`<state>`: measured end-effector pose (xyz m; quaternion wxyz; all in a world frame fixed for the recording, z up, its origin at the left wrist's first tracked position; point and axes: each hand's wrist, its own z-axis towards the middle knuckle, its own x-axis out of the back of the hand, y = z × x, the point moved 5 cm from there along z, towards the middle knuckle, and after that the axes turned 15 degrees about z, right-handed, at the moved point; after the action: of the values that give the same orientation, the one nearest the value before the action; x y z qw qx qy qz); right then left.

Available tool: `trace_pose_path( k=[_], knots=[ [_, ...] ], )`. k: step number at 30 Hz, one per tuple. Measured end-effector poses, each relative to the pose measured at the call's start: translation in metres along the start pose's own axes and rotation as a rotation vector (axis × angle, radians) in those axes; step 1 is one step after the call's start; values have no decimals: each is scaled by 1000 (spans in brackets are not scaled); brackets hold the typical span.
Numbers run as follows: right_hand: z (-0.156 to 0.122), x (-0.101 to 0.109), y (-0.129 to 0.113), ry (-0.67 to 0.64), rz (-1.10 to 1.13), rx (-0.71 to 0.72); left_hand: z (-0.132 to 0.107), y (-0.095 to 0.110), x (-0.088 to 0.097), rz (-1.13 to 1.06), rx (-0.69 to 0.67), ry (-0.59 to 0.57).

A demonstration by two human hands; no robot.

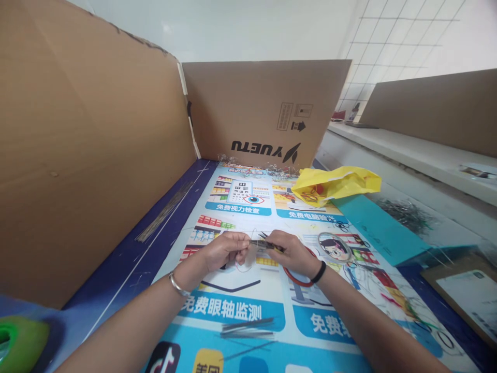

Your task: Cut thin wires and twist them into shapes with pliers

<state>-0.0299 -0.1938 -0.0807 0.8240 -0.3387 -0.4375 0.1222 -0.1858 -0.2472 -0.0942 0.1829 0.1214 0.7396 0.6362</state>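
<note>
My left hand [227, 250] is closed in a pinch on a thin clear wire or thread [248, 259] that loops down between both hands. A silver bangle sits on that wrist. My right hand [293, 254] is closed around small dark snips [266, 242], whose tips point left toward the left fingers. A black band is on the right wrist. Both hands hover over a printed blue poster [240, 311] that covers the table.
Cardboard walls stand at the left [85, 155] and back [264, 114]. A yellow plastic bag [336, 184] lies at the back right. Thin metal wires lie near me [248, 327] and along the left wall [163, 213]. A green object [19, 344] sits at the bottom left.
</note>
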Motion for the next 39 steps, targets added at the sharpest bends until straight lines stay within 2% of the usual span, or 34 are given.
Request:
trace_pose_path(
  k=[12, 24, 34, 39],
  knots=[
    [0, 2, -9, 30, -153, 66, 0, -1, 1, 3, -3, 12],
    [0, -2, -11, 4, -243, 46, 1, -5, 5, -4, 15, 40],
    [3, -6, -11, -16, -255, -64, 2, -3, 6, 8, 16, 101],
    [1, -3, 1, 85, -218, -189, 4, -2, 9, 24, -40, 184]
  ],
)
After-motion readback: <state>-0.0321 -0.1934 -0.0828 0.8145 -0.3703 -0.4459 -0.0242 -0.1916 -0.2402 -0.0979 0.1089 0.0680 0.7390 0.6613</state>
